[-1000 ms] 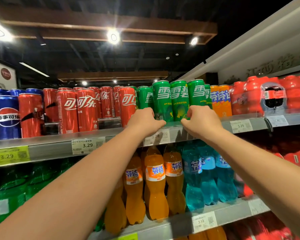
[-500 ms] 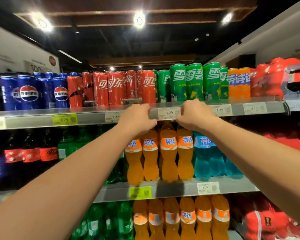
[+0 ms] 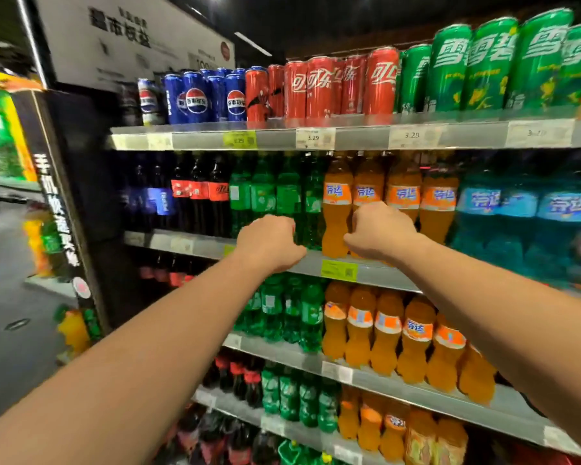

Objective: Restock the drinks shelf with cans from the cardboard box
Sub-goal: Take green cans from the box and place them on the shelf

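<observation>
The top shelf [image 3: 359, 135] carries rows of tall cans: blue ones [image 3: 195, 97] at the left, red ones [image 3: 319, 87] in the middle, green ones [image 3: 483, 65] at the right. Both my arms reach forward, well below that shelf. My left hand [image 3: 269, 243] hovers in front of the green bottles on the second shelf, its fingers curled, with nothing visible in it. My right hand [image 3: 379, 231] is beside it in front of the orange bottles, also curled and holding nothing I can see. No cardboard box is in view.
Lower shelves hold dark cola bottles [image 3: 198, 193], green bottles [image 3: 265, 193], orange bottles [image 3: 337, 209] and blue bottles [image 3: 517, 213]. A dark end panel [image 3: 57, 182] with white lettering closes the shelving on the left. Beyond it lies the aisle floor [image 3: 0, 297].
Both hands let go of the green cans on the top shelf and dropped to the second shelf's level. My view swung left and down.
</observation>
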`<move>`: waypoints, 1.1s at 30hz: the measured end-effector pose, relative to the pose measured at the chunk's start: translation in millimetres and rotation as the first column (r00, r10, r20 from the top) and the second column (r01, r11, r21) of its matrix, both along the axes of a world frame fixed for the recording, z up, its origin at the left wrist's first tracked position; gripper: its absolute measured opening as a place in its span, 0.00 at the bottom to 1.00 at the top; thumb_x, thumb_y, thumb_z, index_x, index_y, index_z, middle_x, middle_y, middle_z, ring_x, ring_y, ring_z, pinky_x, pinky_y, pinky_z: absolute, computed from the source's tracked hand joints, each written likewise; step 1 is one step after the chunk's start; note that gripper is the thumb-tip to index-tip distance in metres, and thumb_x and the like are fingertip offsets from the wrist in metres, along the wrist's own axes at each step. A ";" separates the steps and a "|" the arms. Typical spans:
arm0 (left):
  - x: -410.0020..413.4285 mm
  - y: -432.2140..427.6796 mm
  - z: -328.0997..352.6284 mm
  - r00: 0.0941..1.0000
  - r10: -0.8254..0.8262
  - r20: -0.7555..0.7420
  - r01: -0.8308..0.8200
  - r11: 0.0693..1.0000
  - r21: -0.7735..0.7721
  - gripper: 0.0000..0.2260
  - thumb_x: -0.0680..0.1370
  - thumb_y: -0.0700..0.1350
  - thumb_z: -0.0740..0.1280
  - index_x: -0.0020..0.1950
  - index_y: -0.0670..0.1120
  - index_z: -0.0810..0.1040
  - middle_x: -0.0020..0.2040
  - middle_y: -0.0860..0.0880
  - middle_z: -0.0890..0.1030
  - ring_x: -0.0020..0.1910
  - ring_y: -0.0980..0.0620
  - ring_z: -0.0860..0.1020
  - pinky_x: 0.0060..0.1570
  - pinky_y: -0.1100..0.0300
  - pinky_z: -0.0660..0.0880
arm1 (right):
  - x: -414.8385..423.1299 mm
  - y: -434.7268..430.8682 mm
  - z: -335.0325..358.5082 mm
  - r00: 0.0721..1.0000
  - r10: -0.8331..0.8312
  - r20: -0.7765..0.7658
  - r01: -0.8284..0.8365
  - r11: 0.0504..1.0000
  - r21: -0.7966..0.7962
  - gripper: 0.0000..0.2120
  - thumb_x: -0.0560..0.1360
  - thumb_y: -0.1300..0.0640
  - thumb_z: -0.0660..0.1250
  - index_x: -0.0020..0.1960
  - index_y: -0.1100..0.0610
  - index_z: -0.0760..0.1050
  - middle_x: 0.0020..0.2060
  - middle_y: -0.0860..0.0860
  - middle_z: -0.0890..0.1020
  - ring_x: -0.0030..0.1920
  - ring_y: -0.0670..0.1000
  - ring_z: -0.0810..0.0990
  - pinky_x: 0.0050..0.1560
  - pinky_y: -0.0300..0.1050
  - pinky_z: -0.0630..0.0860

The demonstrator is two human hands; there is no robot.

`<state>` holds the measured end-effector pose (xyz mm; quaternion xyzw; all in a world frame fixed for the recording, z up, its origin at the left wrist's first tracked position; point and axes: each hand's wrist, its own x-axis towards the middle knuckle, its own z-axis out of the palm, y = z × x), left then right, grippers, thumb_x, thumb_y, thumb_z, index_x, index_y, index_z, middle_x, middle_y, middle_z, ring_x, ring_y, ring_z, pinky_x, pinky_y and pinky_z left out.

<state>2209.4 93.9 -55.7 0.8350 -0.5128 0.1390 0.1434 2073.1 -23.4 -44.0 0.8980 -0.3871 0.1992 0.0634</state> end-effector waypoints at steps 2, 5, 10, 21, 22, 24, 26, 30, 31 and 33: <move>7.5 21.1 -20.3 0.999 0.042 0.005 -0.042 0.998 0.052 0.16 0.75 0.54 0.65 0.58 0.46 0.76 0.56 0.45 0.79 0.54 0.43 0.77 0.48 0.53 0.74 | 11.8 16.1 -19.7 0.998 0.057 -0.021 -0.056 0.998 0.038 0.08 0.72 0.52 0.64 0.42 0.56 0.72 0.40 0.54 0.75 0.40 0.58 0.75 0.38 0.47 0.72; 19.7 48.4 -51.1 0.994 0.108 -0.008 -0.107 0.988 0.113 0.16 0.75 0.54 0.65 0.58 0.46 0.76 0.55 0.45 0.79 0.54 0.43 0.77 0.47 0.54 0.73 | 31.1 37.8 -48.7 0.990 0.124 -0.074 -0.116 0.988 0.106 0.09 0.73 0.51 0.65 0.39 0.56 0.71 0.35 0.53 0.75 0.36 0.56 0.74 0.36 0.46 0.73; 39.7 81.7 -95.7 0.988 0.154 -0.030 -0.148 0.978 0.147 0.15 0.74 0.54 0.65 0.56 0.47 0.77 0.54 0.45 0.79 0.54 0.43 0.77 0.46 0.54 0.72 | 60.4 66.1 -89.1 0.969 0.196 -0.151 -0.169 0.970 0.173 0.12 0.74 0.48 0.65 0.40 0.57 0.75 0.34 0.53 0.74 0.36 0.56 0.75 0.38 0.47 0.75; 99.8 140.4 -184.7 0.982 0.159 -0.102 -0.128 0.955 0.266 0.12 0.74 0.52 0.64 0.51 0.45 0.76 0.47 0.46 0.79 0.46 0.44 0.77 0.40 0.55 0.70 | 134.8 133.1 -185.3 0.930 0.260 -0.259 -0.175 0.935 0.309 0.10 0.75 0.50 0.64 0.43 0.57 0.73 0.32 0.51 0.71 0.37 0.57 0.74 0.37 0.46 0.70; 105.7 144.8 -194.1 0.982 0.153 -0.112 -0.117 0.954 0.276 0.12 0.74 0.52 0.65 0.50 0.45 0.76 0.47 0.46 0.78 0.47 0.43 0.77 0.40 0.55 0.70 | 141.4 138.5 -195.3 0.928 0.254 -0.271 -0.163 0.935 0.315 0.11 0.75 0.49 0.64 0.42 0.57 0.72 0.32 0.51 0.71 0.36 0.56 0.74 0.36 0.46 0.70; 117.2 153.7 -214.7 0.981 0.139 -0.134 -0.092 0.947 0.308 0.12 0.74 0.53 0.64 0.49 0.46 0.74 0.49 0.45 0.78 0.50 0.42 0.77 0.42 0.53 0.70 | 153.5 147.7 -215.7 0.923 0.248 -0.293 -0.146 0.933 0.330 0.11 0.74 0.49 0.64 0.41 0.57 0.73 0.33 0.53 0.74 0.36 0.56 0.74 0.36 0.45 0.71; 129.1 160.9 -236.0 0.979 0.130 -0.156 -0.069 0.936 0.346 0.12 0.75 0.54 0.64 0.51 0.47 0.74 0.51 0.45 0.78 0.51 0.42 0.77 0.43 0.52 0.70 | 164.3 155.4 -236.5 0.917 0.253 -0.307 -0.132 0.922 0.363 0.11 0.74 0.50 0.64 0.40 0.57 0.73 0.36 0.55 0.76 0.38 0.57 0.75 0.37 0.45 0.71; 149.7 168.3 -278.4 0.975 0.107 -0.196 -0.024 0.923 0.383 0.10 0.74 0.52 0.64 0.50 0.47 0.73 0.48 0.46 0.78 0.50 0.43 0.77 0.41 0.54 0.71 | 182.7 166.7 -277.5 0.922 0.230 -0.313 -0.094 0.914 0.395 0.09 0.72 0.52 0.64 0.38 0.57 0.73 0.37 0.55 0.74 0.38 0.58 0.75 0.39 0.45 0.71; 153.5 168.8 -289.1 0.972 0.103 -0.210 -0.012 0.920 0.392 0.09 0.74 0.51 0.64 0.48 0.47 0.72 0.47 0.46 0.77 0.49 0.43 0.77 0.41 0.55 0.70 | 187.1 168.1 -287.9 0.923 0.224 -0.313 -0.085 0.912 0.400 0.08 0.71 0.53 0.64 0.40 0.57 0.75 0.37 0.55 0.73 0.39 0.58 0.75 0.39 0.45 0.71; 160.6 166.9 -310.5 0.965 0.099 -0.244 0.013 0.909 0.418 0.08 0.74 0.50 0.63 0.46 0.46 0.69 0.46 0.46 0.77 0.47 0.43 0.76 0.40 0.55 0.69 | 194.5 168.7 -308.5 0.922 0.218 -0.321 -0.068 0.905 0.420 0.07 0.71 0.53 0.64 0.44 0.56 0.76 0.38 0.55 0.72 0.42 0.59 0.75 0.40 0.46 0.71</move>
